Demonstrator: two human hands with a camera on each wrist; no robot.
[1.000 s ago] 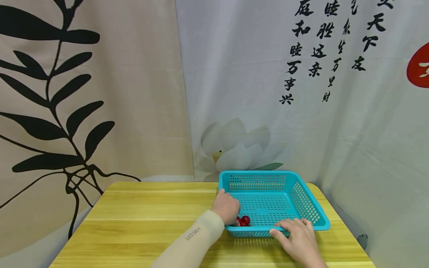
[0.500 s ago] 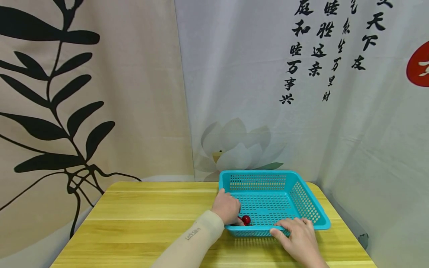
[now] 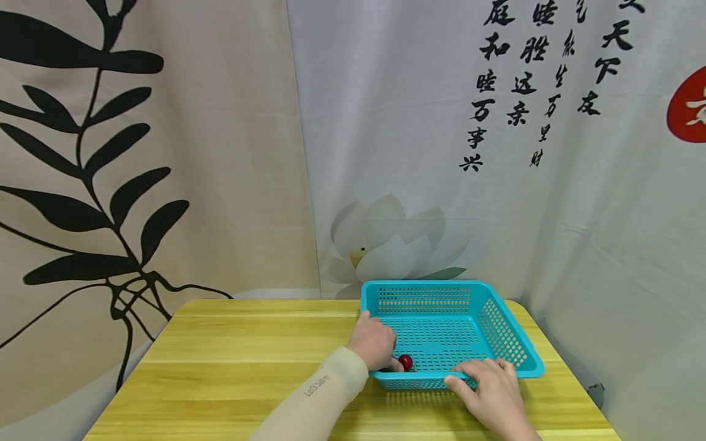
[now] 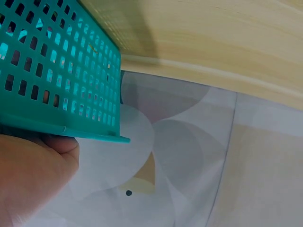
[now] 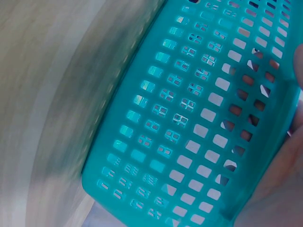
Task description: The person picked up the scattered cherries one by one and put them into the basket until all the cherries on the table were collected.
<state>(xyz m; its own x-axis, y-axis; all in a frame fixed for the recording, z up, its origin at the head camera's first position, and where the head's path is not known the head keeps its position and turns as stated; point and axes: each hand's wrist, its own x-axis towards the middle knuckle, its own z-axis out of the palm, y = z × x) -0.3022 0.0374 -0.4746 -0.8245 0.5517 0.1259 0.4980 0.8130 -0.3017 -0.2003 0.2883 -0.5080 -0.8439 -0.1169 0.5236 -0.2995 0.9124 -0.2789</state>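
A turquoise plastic basket (image 3: 441, 334) with slotted walls sits on the table's right half. My left hand (image 3: 374, 340) reaches over its left rim into the near left corner. One dark red cherry (image 3: 405, 362) shows at that hand's thumb tip; the other fingers are hidden behind the back of the hand, so I cannot tell what they hold. In the left wrist view, part of the left hand (image 4: 35, 175) appears beyond the basket's side wall (image 4: 61, 80). My right hand (image 3: 488, 392) grips the near rim, thumb outside and fingers over the edge. The right wrist view shows the perforated wall (image 5: 189, 118) beside that hand.
The yellow wood-grain table (image 3: 248, 355) extends to the left of the basket. Behind it hangs a pale curtain (image 3: 237, 153) with a black plant print, a flower and dark lettering. A long light sleeve (image 3: 325, 392) covers the left forearm.
Several red cherries showed by the left hand a second ago; now only one does. The left thumb has moved slightly right, toward it. The basket and right hand have stayed in place.
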